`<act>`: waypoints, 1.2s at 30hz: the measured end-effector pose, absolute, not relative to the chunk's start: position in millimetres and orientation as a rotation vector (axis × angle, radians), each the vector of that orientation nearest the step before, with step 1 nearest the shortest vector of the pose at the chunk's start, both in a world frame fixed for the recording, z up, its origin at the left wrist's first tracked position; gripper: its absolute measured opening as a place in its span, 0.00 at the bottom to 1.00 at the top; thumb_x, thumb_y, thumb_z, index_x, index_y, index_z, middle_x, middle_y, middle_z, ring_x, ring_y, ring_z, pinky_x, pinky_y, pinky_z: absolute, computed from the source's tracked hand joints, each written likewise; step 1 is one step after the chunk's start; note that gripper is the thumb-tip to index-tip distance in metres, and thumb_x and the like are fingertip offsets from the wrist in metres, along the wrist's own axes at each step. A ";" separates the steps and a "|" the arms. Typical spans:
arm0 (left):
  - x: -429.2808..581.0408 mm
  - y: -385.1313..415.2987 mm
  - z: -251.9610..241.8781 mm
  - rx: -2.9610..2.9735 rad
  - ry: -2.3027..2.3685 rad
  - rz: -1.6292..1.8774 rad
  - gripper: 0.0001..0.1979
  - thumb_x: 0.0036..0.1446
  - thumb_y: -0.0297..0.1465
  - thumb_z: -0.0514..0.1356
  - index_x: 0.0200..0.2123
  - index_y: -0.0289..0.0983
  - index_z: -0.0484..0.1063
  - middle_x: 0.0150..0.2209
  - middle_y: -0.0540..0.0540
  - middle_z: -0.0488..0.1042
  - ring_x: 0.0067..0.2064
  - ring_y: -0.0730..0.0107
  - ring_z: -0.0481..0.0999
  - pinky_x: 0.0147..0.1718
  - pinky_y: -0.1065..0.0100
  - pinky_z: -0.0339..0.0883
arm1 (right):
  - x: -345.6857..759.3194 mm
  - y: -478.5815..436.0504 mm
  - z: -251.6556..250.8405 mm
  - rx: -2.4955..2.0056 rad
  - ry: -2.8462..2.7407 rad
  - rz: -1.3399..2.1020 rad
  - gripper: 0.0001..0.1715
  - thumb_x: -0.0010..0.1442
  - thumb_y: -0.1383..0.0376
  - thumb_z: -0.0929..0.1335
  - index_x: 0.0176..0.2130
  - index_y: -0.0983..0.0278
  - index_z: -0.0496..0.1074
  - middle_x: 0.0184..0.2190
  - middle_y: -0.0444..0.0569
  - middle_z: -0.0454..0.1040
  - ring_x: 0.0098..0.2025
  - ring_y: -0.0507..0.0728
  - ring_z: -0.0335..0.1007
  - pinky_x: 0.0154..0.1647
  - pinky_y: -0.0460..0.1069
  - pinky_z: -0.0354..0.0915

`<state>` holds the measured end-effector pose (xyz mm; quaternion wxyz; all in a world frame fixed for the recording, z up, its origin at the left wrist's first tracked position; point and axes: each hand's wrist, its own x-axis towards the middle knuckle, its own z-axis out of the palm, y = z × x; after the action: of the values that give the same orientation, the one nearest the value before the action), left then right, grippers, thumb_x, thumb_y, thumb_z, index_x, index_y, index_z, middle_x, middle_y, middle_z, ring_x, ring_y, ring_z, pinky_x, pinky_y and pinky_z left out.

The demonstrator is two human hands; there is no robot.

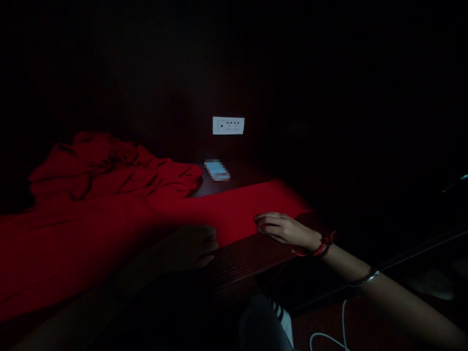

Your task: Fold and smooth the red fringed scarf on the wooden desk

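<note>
A long red scarf (234, 209) with a fringed right end lies spread along a dark wooden surface, and its left part (73, 234) reaches out of view. My right hand (281, 228) rests on the scarf near its fringed end, fingers stretched out and slightly bent, with a red cord and a silver bangle on the arm. In deep shadow, my left hand (195, 246) lies at the scarf's near edge; its thumb and fingers look apart, with nothing seen in them. Behind on the left is a crumpled heap of red cloth (109, 165) with fringes.
A pixelated pale flat object (217, 170) lies on the wooden surface (241, 256) behind the scarf. A white socket panel (228, 126) is on the dark wall. Below are my knee (261, 319) and a white cable (325, 335). Much of the scene is too dark to make out.
</note>
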<state>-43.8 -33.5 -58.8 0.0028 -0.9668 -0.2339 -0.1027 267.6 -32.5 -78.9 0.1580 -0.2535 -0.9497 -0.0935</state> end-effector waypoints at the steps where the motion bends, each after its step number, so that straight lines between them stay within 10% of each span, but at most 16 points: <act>1: -43.8 -33.3 -56.8 -3.062 -0.691 -0.291 0.09 0.55 0.36 0.51 0.34 0.38 0.67 0.41 0.46 0.68 0.42 0.67 0.66 0.42 0.67 0.57 | 268.0 -32.8 -78.9 -0.725 -2.708 -0.251 0.12 0.60 0.68 0.58 0.40 0.65 0.67 0.40 0.52 0.69 0.50 0.55 0.60 0.49 0.53 0.62; 8: -20.0 -29.0 -36.3 -3.191 -0.756 -0.232 0.12 0.59 0.31 0.44 0.35 0.37 0.66 0.36 0.48 0.69 0.36 0.73 0.67 0.37 0.71 0.60 | 268.3 -31.3 -80.5 -0.807 -2.617 -0.080 0.11 0.59 0.67 0.59 0.40 0.65 0.68 0.40 0.51 0.70 0.46 0.53 0.64 0.47 0.51 0.63; 16: 33.1 -15.8 -71.0 -3.043 -0.752 -0.321 0.27 0.55 0.44 0.48 0.56 0.40 0.52 0.59 0.45 0.51 0.59 0.58 0.48 0.52 0.55 0.48 | 291.5 -41.6 -81.6 -0.998 -2.492 -0.058 0.14 0.60 0.67 0.58 0.42 0.65 0.69 0.41 0.52 0.70 0.45 0.53 0.66 0.45 0.50 0.65; 36: 35.2 -14.2 -83.2 -3.011 -0.773 -0.351 0.21 0.57 0.37 0.49 0.54 0.42 0.56 0.58 0.46 0.54 0.58 0.62 0.52 0.53 0.54 0.48 | 298.0 -35.4 -66.4 -1.058 -2.711 -0.525 0.15 0.61 0.67 0.56 0.42 0.67 0.67 0.38 0.54 0.71 0.42 0.54 0.66 0.42 0.50 0.62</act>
<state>35.2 -14.2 -83.2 0.0068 -0.9624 -0.2471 -0.1123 298.0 -35.4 -66.4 0.0920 -0.3564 -0.9128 -0.1768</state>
